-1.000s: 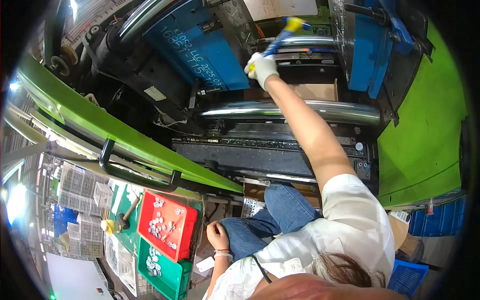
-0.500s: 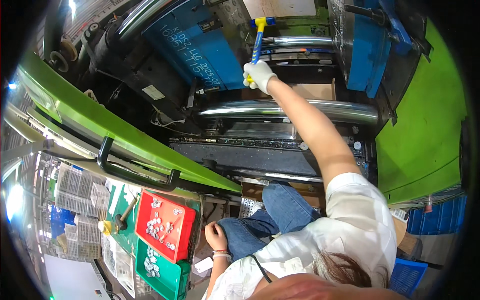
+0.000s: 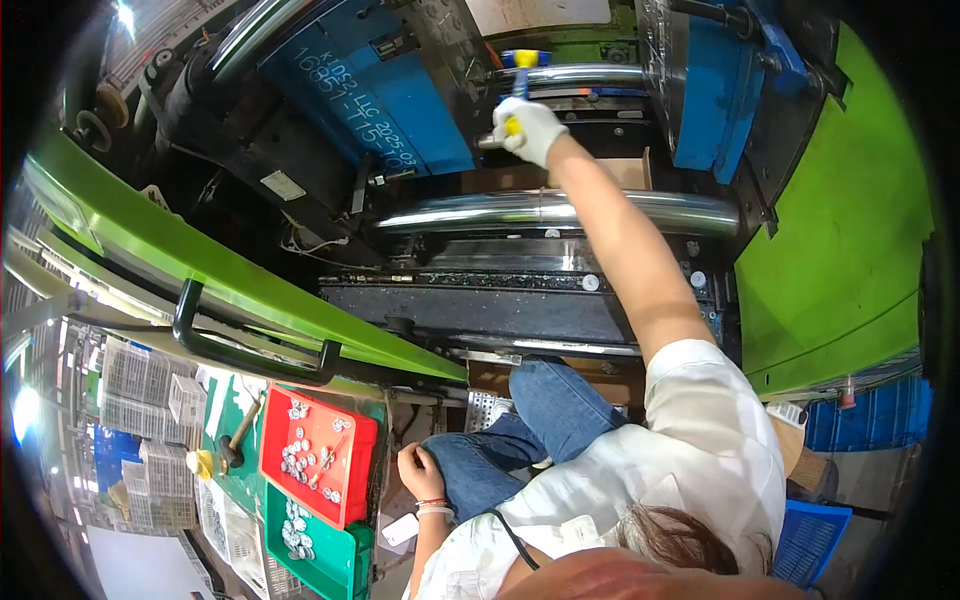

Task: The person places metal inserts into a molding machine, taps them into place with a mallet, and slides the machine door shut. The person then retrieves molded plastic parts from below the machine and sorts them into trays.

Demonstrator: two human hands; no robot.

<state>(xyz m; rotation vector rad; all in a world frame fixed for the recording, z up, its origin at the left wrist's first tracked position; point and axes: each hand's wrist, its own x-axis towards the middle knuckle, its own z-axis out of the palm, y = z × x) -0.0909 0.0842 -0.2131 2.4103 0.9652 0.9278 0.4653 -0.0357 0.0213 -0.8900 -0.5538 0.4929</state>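
My right hand [image 3: 530, 132], in a white glove, grips a mallet [image 3: 525, 60] by its handle. The mallet has a yellow middle and blue ends and points away from me. This hand is inside a machine, between a large blue mould block [image 3: 350, 95] on the left and another blue block [image 3: 705, 110] on the right. Below it runs a thick shiny bar [image 3: 560, 210]. My left hand [image 3: 420, 470] is bare, its fingers loosely curled beside my knee in blue jeans, with nothing visible in it.
At the left, a red bin [image 3: 368, 460] and a green bin [image 3: 345, 562] hold several small silvery parts. Another hammer [image 3: 245, 425] lies on the green surface beside them. A green machine door [image 3: 150, 245] with a black handle [image 3: 255, 360] stands left; a green panel [image 3: 840, 240] stands right.
My right hand has moved slightly right and farther into the machine, and the mallet has tilted so its handle looks shorter. The view has shifted slightly. My left hand stays by the knee.
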